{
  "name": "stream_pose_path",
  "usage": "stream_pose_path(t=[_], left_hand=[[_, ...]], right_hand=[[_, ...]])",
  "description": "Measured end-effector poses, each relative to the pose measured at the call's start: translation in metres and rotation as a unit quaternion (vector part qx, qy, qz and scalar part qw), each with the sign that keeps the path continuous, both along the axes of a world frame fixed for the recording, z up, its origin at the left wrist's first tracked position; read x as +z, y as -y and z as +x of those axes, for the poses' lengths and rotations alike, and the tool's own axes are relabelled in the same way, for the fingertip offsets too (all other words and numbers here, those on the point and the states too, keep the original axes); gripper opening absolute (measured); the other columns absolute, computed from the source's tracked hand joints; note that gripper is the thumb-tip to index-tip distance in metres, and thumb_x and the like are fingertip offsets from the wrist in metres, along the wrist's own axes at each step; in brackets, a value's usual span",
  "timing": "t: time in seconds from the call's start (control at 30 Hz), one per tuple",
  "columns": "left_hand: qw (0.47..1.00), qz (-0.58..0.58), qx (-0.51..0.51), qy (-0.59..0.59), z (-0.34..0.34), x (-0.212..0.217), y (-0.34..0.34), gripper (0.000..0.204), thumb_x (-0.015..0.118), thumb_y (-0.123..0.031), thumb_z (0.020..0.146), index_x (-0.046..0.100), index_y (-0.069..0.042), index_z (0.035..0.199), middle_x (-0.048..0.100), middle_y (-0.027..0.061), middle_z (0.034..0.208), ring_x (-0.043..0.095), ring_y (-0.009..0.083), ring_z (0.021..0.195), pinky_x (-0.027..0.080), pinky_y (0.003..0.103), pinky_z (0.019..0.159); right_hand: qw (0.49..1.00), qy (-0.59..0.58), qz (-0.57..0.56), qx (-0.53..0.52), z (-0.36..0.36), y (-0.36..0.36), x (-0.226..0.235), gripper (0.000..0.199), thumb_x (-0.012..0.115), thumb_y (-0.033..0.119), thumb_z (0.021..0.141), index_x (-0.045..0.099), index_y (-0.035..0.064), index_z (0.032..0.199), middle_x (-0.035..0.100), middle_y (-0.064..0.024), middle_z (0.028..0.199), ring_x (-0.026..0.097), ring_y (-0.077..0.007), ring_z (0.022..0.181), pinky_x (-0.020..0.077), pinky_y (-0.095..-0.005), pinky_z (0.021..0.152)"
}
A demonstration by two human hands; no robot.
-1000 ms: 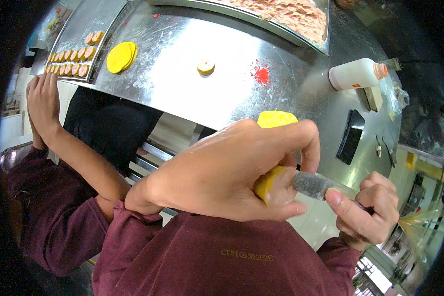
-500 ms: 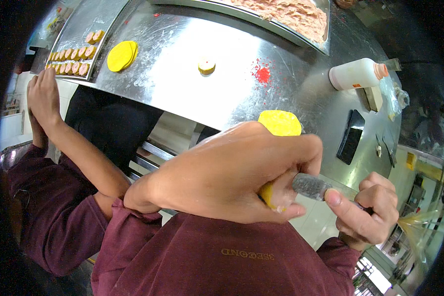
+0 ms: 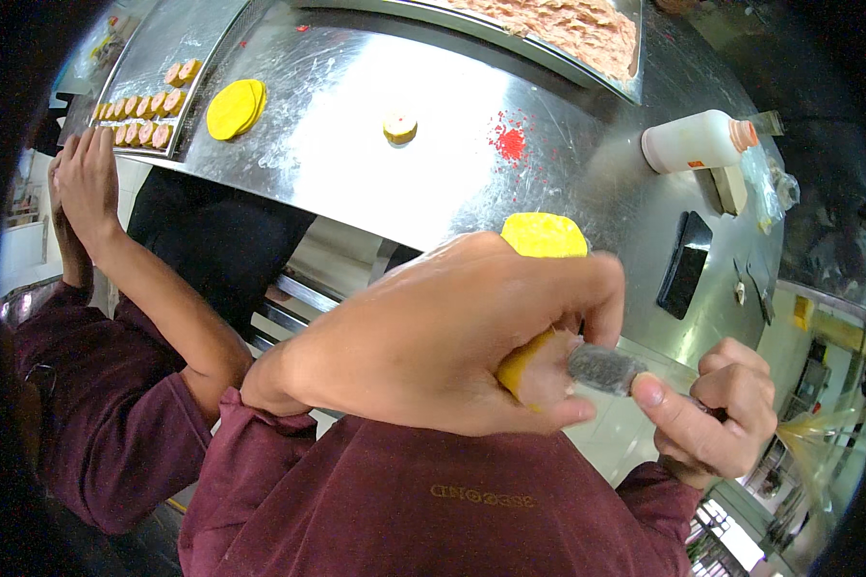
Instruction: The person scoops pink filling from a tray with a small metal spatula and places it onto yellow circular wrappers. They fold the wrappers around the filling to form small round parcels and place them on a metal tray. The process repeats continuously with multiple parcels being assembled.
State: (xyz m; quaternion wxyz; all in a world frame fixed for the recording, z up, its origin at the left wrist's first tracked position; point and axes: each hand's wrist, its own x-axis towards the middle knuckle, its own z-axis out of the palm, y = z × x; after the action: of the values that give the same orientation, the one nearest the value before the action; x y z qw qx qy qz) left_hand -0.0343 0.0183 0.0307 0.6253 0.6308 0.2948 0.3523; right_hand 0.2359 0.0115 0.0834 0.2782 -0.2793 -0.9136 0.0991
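My left hand (image 3: 423,337) curls around a dumpling (image 3: 524,373), a yellow wrapper with pale pink filling showing at its open end. In my right hand (image 3: 717,409) is a small spatula (image 3: 604,367), pinched between thumb and fingers. Its grey, smeared blade points at the filling and appears to touch it. Just beyond my left knuckles, yellow round wrappers (image 3: 546,234) lie on the steel table (image 3: 356,183), partly covered by that hand. A single filled dumpling (image 3: 400,127) stands farther off, mid-table.
Red crumbs (image 3: 512,141) lie scattered right of the lone dumpling. Pink filling (image 3: 568,24) fills a far tray. More wrappers (image 3: 233,110) and rows of dumplings (image 3: 144,106) are left, beside a co-worker's hands (image 3: 89,188). Rightward are a white bottle (image 3: 688,142) and black phone (image 3: 685,264).
More of the dumpling's yellow side and pink filling shows within my left hand. The spatula blade has shifted very slightly left. The co-worker's hands have moved a little.
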Motion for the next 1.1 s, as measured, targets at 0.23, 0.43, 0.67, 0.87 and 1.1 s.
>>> stream_pose_path(t=[0.23, 0.43, 0.67, 0.87, 1.1], left_hand=[[0.991, 0.128, -0.006, -0.043, 0.001, -0.006, -0.001, 0.026, 0.088, -0.023, 0.086, 0.066, -0.008, 0.085, 0.062, 0.0056, 0.066, 0.061, 0.0239, 0.056, 0.048, 0.033, 0.054], [1.000, 0.013, 0.018, 0.005, -0.001, -0.001, 0.002, 0.028, 0.089, -0.023, 0.084, 0.065, -0.010, 0.084, 0.061, 0.0045, 0.064, 0.061, 0.0239, 0.055, 0.047, 0.033, 0.053], [0.990, 0.134, 0.000, -0.032, 0.010, -0.008, -0.001, 0.028, 0.090, -0.022, 0.084, 0.064, -0.010, 0.083, 0.062, 0.0016, 0.064, 0.062, 0.0198, 0.054, 0.046, 0.033, 0.053], [0.998, 0.065, 0.026, -0.011, 0.001, -0.003, 0.002, 0.029, 0.089, -0.024, 0.085, 0.064, -0.010, 0.080, 0.061, 0.0019, 0.062, 0.062, 0.0205, 0.054, 0.046, 0.034, 0.052], [0.995, 0.095, -0.022, -0.028, 0.012, -0.004, -0.001, 0.029, 0.090, -0.024, 0.084, 0.065, -0.009, 0.081, 0.063, 0.0027, 0.064, 0.061, 0.0200, 0.053, 0.047, 0.033, 0.053]], right_hand=[[1.000, -0.004, -0.013, -0.015, -0.003, 0.003, -0.005, 0.044, 0.098, 0.012, 0.060, 0.089, 0.0235, 0.101, 0.029, 0.0070, 0.069, 0.034, -0.0084, 0.050, 0.0169, -0.0275, 0.049], [1.000, 0.015, -0.008, 0.005, 0.005, 0.000, 0.001, 0.045, 0.099, 0.013, 0.059, 0.089, 0.0231, 0.102, 0.030, 0.0067, 0.069, 0.034, -0.0084, 0.050, 0.0175, -0.0272, 0.049], [1.000, -0.003, -0.027, 0.009, 0.000, 0.001, -0.007, 0.047, 0.097, 0.015, 0.059, 0.089, 0.0235, 0.104, 0.029, 0.0064, 0.070, 0.033, -0.0083, 0.050, 0.0182, -0.0265, 0.048], [1.000, 0.005, 0.007, -0.023, 0.002, 0.003, -0.006, 0.044, 0.095, 0.013, 0.062, 0.089, 0.0236, 0.105, 0.030, 0.0059, 0.070, 0.034, -0.0082, 0.050, 0.0187, -0.0267, 0.048], [0.999, 0.006, -0.025, 0.043, 0.004, -0.002, -0.003, 0.049, 0.092, 0.013, 0.065, 0.088, 0.0213, 0.112, 0.030, 0.0048, 0.074, 0.035, -0.0086, 0.051, 0.0196, -0.0271, 0.048]])
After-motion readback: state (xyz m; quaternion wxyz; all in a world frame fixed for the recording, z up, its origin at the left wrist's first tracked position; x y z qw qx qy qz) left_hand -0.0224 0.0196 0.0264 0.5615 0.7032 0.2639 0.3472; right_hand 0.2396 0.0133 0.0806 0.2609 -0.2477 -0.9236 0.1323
